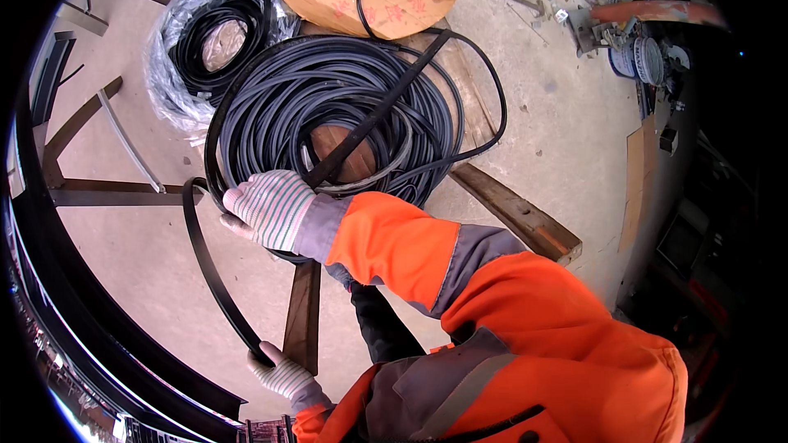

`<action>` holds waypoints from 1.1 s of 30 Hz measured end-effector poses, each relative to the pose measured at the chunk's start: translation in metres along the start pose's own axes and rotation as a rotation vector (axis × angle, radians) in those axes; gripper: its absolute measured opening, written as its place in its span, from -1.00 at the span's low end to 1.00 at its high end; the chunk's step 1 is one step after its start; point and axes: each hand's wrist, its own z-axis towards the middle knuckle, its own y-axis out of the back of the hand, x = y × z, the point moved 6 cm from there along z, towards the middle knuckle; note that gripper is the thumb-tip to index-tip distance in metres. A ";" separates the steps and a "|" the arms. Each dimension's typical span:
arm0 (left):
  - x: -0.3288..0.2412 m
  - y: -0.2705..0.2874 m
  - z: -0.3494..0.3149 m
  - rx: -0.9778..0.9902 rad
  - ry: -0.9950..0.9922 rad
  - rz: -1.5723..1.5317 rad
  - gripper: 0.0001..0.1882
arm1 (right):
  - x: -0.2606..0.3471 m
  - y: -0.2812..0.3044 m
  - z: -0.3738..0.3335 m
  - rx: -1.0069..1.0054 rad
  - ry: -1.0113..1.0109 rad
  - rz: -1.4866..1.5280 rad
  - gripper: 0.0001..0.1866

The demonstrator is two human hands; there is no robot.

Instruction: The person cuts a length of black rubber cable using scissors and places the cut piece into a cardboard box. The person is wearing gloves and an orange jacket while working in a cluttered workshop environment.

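Observation:
A long black flexible strip (215,281) bows out to the left between my two hands. Low in the view, my left hand (283,373), in a striped knit glove, is closed around its lower end. My right hand (271,209), gloved the same way, lies at the near left edge of a large coil of black hose or cable (271,98). Its fingers curl around the strip's upper part, which passes under the hand; the grip itself is partly hidden. A dark straight bar-like length (377,115) crosses over the coil.
Behind the coil stands a round cardboard reel (320,12) with a green core. A smaller black coil (193,37) lies in clear plastic. Wooden beams (525,213) stick out from under the large coil. Long black steel profiles (123,336) curve along the left; scraps and equipment lie far right.

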 end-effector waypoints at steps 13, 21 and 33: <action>0.006 -0.001 0.001 0.011 0.051 -0.066 -0.52 | -0.038 -0.014 0.028 -0.252 -0.213 -0.097 -0.67; 0.012 0.000 0.001 0.045 0.069 -0.081 -0.54 | -0.105 -0.050 -0.158 -0.239 -0.363 -0.106 -0.87; 0.007 0.001 0.000 0.014 -0.011 -0.109 -0.64 | -0.180 -0.079 -0.295 -0.066 -0.690 -0.359 -0.65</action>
